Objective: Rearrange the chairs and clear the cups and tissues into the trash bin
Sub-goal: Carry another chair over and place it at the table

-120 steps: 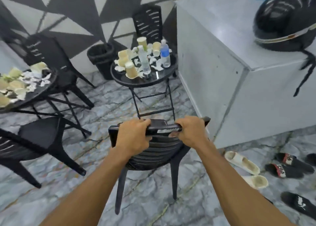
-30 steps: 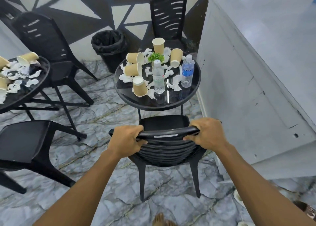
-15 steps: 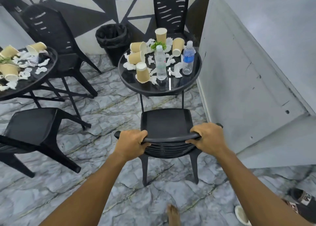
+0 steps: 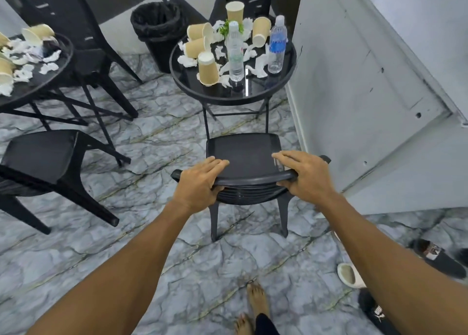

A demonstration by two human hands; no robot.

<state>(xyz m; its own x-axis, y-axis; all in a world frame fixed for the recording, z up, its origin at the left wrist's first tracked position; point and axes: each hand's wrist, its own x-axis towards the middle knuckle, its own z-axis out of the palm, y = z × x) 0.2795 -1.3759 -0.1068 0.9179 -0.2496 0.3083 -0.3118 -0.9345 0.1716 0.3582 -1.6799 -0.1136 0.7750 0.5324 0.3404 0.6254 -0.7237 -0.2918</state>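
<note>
we log far round table point(image 4: 231, 101) holding clear bottle point(image 4: 235, 56), blue-label bottle point(image 4: 277, 47), green sprig point(image 4: 225, 30) | second round table point(image 4: 64, 62) far left | grey cabinet point(image 4: 367, 81) right | black slippers point(image 4: 439, 260), white slipper point(image 4: 349, 275) near right | marble floor point(image 4: 177, 258)

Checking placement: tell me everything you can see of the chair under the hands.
The chair is black, plastic-looking, with a flat seat and slatted back; two rear legs show, planted on the marble-patterned floor. It stands upright, seat toward the round table, close before it. The left hand and right hand rest on its top rail, fingers stretched forward, thumbs beneath.
</note>
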